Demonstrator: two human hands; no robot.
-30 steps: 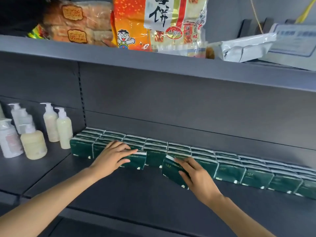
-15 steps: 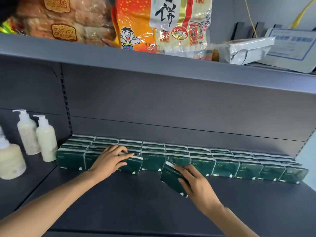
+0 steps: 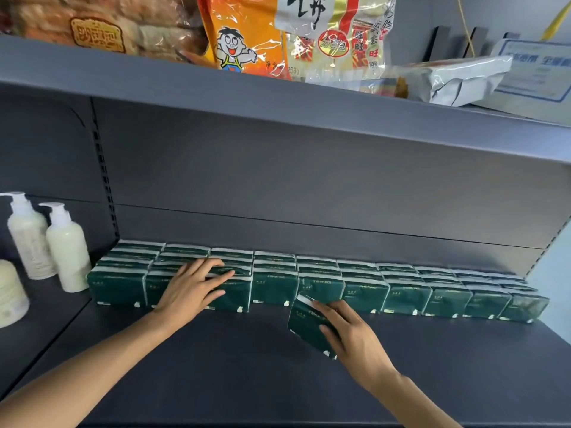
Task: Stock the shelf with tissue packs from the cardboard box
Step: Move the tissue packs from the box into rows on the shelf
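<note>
loose pack (image 3: 309, 325) barely shifted, tilted before the shelf (image 3: 247, 372) back-edge row | right hand (image 3: 349, 338) fingers gripping it | left hand (image 3: 191, 288) fingers flat, pressing row | seating pending

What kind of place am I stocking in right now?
Most likely a small shop aisle: grey metal shelving with rows of green tissue packs, pump bottles beside them, and bagged snacks on the shelf above.

Shelf (image 3: 234, 375): dark grey metal board with a grey back panel.
Tissue packs (image 3: 408, 296): dark green, standing in rows along the back panel, side by side across the shelf.
Loose pack (image 3: 304, 324): tilted, just in front of the front row.
Lotion bottles (image 3: 66, 251): cream pump bottles, upright on the neighbouring board, left of the packs.
</note>
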